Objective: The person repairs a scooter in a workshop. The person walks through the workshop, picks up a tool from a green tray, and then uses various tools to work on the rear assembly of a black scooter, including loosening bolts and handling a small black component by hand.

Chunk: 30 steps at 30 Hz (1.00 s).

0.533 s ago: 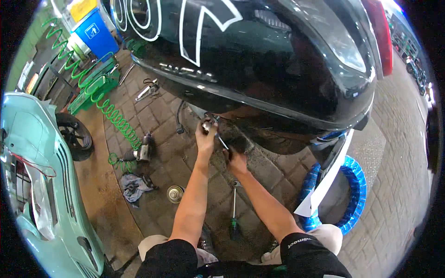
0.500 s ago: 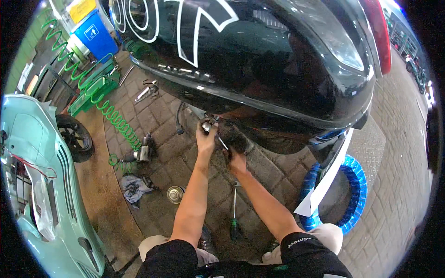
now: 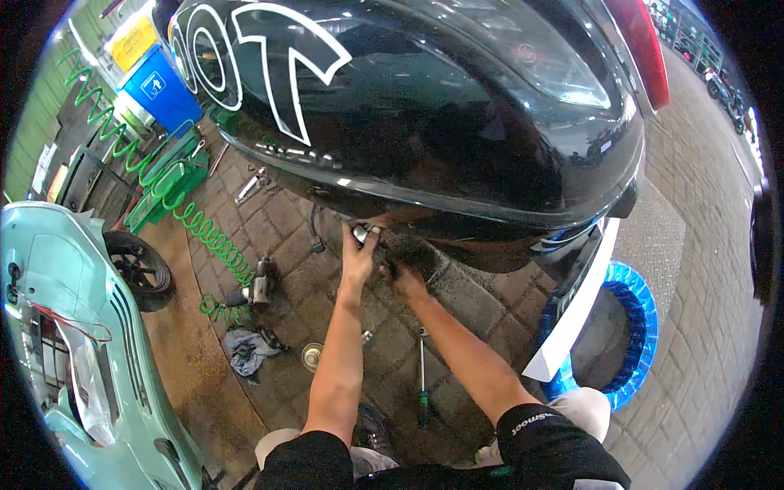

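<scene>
A blue bin (image 3: 161, 91) is standing at the upper left, near the black bodywork (image 3: 408, 122); I am not managing to see into it. A round tin (image 3: 311, 357) is resting on the paving (image 3: 457, 384), partly hidden by my left forearm (image 3: 336, 351), its brass-coloured top facing me, so I am not seeing its contents. At the far left, the open cavity of the mint-green bodywork (image 3: 57, 253) is holding a clear plastic sheet (image 3: 94, 392).

My left forearm is reaching almost straight forward, and my left grip (image 3: 358, 257) is pinching a round metal part (image 3: 365, 234) between thumb and fingers, right by the lower edge of the black bodywork. My right forearm (image 3: 469, 347) is slanting in toward the left, bringing my right grip (image 3: 400, 278) just beside the other wrist. Its fingers are lying in shadow, so I cannot tell whether they are spread or pressed together.

A green-handled tool (image 3: 423, 384) is lying between my forearms. Off to the left, an air tool (image 3: 260, 283) is lying near a coiled green hose (image 3: 214, 237), with a grey rag (image 3: 249, 353) sitting nearby.
</scene>
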### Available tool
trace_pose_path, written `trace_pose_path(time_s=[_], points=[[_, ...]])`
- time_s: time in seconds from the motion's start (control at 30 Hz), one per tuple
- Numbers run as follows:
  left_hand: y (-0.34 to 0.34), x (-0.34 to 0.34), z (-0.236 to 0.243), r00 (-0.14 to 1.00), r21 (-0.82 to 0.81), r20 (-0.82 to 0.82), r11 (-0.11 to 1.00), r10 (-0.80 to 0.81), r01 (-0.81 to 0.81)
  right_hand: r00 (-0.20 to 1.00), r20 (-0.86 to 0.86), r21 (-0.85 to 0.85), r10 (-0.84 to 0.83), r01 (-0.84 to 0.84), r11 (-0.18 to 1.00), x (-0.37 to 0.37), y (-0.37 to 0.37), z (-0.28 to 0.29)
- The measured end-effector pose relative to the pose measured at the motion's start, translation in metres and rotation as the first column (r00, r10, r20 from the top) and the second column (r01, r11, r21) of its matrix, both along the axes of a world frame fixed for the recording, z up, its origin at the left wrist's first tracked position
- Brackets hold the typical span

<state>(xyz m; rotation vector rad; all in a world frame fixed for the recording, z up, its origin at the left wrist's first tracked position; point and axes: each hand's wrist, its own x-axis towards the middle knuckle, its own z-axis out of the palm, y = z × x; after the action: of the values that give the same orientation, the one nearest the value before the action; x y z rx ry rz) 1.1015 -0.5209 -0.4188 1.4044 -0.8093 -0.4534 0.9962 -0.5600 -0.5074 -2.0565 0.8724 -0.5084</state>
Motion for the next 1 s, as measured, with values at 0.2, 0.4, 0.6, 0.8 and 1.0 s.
trace_pose_path(time_s=[0.2,0.4,0.6,0.8,1.0], points=[[-0.001,0.009,-0.016,0.999,0.11,-0.039,0.994,0.023,-0.018,0.98,0.191,-0.113,0.06,-0.038,0.993,0.003,-0.004,-0.023],[-0.011,0.009,-0.012,0.984,0.052,0.1,0.987,0.149,-0.155,0.983,0.127,-0.12,0.131,-0.116,0.986,0.011,-0.019,-0.057],[-0.025,-0.014,0.0,0.801,-0.01,0.3,0.841,0.518,-0.541,0.961,0.088,0.197,0.262,-0.275,0.941,-0.006,-0.021,-0.059],[-0.029,-0.022,0.015,0.84,0.066,0.149,0.843,0.521,-0.535,0.978,0.203,0.159,0.04,-0.073,0.985,0.0,-0.011,-0.047],[-0.031,-0.018,0.01,0.804,0.006,0.219,0.823,0.554,-0.569,0.92,0.337,-0.092,0.2,-0.179,0.979,0.002,-0.014,-0.052]])
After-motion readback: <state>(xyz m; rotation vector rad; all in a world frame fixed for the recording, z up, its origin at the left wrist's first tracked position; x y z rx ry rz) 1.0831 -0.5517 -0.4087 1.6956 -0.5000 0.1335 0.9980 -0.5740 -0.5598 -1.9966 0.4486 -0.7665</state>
